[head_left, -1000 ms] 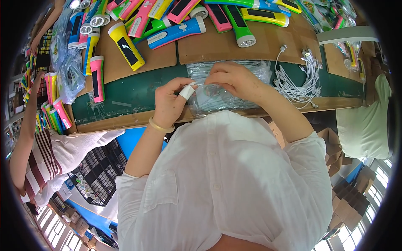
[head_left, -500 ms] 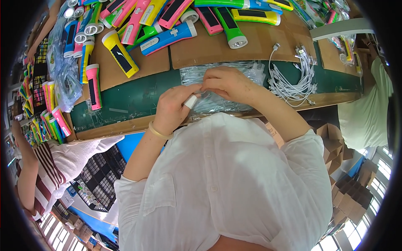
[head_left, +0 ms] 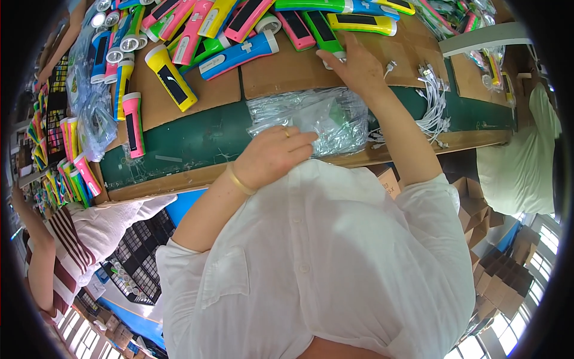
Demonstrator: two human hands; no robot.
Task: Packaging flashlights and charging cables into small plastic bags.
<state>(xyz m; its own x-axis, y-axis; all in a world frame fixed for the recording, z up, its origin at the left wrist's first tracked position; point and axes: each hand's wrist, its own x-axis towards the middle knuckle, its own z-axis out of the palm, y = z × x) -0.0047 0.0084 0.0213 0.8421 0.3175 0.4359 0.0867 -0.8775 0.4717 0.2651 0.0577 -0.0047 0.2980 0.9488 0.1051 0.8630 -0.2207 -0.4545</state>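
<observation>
My left hand (head_left: 272, 157) is closed at the front edge of a stack of clear plastic bags (head_left: 353, 128), its fingers pinching the edge of a loose clear bag (head_left: 314, 119) on top. Farther out, my right hand (head_left: 360, 67) reaches over the cardboard with thumb and fingers apart. Its thumb is by the white lens end of a green flashlight (head_left: 323, 30) with a dark panel. I cannot tell whether it touches the flashlight.
A pile of pink, yellow, blue and green flashlights (head_left: 239, 55) covers the far left cardboard. Bundled white cables (head_left: 431, 107) lie right of my forearm. Plastic wrap (head_left: 98, 113) hangs at the left. One person (head_left: 78, 245) is at the left, another (head_left: 517, 167) at the right.
My right hand has left the bags and moved away from me to the green flashlight. My left hand stays near the stack, and a white piece by it no longer shows.
</observation>
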